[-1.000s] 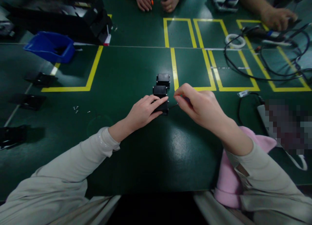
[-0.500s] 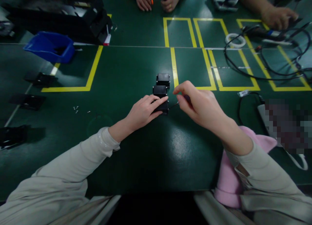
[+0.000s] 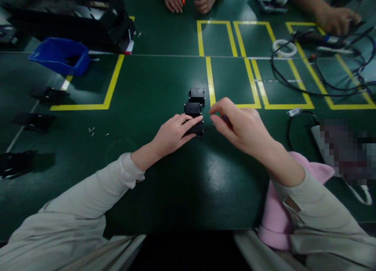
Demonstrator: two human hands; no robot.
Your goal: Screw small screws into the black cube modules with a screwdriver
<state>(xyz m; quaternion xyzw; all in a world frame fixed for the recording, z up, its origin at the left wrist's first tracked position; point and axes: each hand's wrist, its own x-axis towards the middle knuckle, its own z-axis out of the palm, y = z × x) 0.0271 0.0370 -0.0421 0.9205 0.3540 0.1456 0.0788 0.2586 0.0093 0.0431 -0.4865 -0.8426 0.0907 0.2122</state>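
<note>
Three small black boxes lie in a row on the green table: the far box (image 3: 196, 94), the middle box (image 3: 192, 108) and the near box (image 3: 197, 129). My left hand (image 3: 173, 133) rests over the near box, fingers curled round it and holding it down. My right hand (image 3: 239, 126) is closed in a pinch round a thin dark tool (image 3: 209, 127) whose tip points at the near box's right side. Most of the near box is hidden under my left fingers.
A blue bin (image 3: 60, 55) and black trays (image 3: 82, 16) stand at the back left, flat black parts (image 3: 33, 122) at the left edge. Tangled black cables (image 3: 320, 73) and a white tape roll (image 3: 283, 48) lie back right. Other people's hands (image 3: 188, 0) work at the far edge. Pink cloth (image 3: 276, 220) lies under my right arm.
My right hand's fingers shifted slightly on the thin tool, the index finger lifting a little. My left hand and the boxes stayed put.
</note>
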